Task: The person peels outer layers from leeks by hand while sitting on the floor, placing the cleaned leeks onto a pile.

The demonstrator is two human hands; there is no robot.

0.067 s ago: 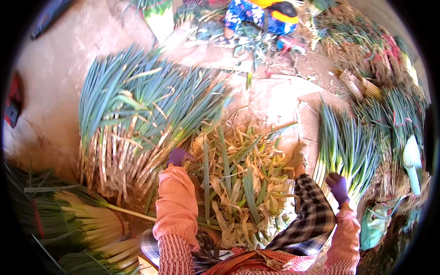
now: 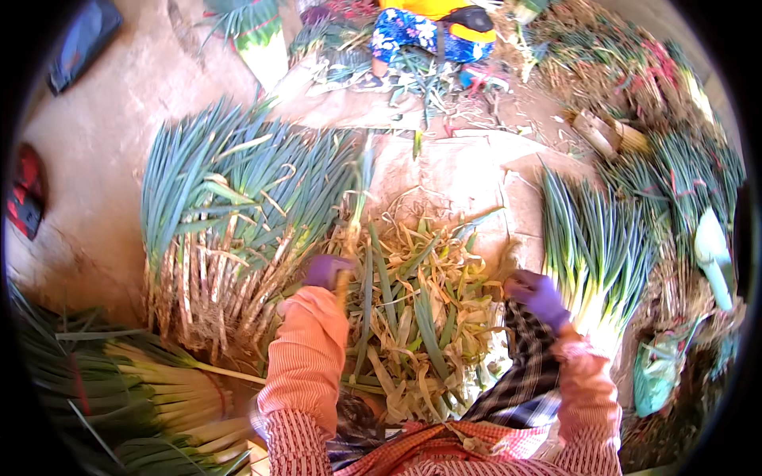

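My left hand [image 2: 327, 271], in a purple glove, is closed round a single green onion [image 2: 359, 194] that stands roughly upright, its leaves pointing away from me. Left of that hand lies a big pile of untrimmed green onions [image 2: 246, 186] with rooty, dirty stalks. My right hand [image 2: 540, 297], also purple-gloved, hovers over my right knee, left of a pile of cleaner green onions [image 2: 595, 246]; its fingers are blurred. Between my hands is a heap of peeled, dry onion leaves [image 2: 421, 309].
Tied green onion bundles [image 2: 159, 381] lie at lower left. More rooty onions [image 2: 683, 182] and a pale green plastic bag [image 2: 657, 377] are at right. Across from me a person in flowered blue trousers [image 2: 405, 36] sits. Red-and-black shoes [image 2: 28, 190] rest at far left.
My left hand has moved slightly right, bringing the green onion away from the pile. The right hand has moved left and up from the cleaner onions. The whole view has shifted a little.
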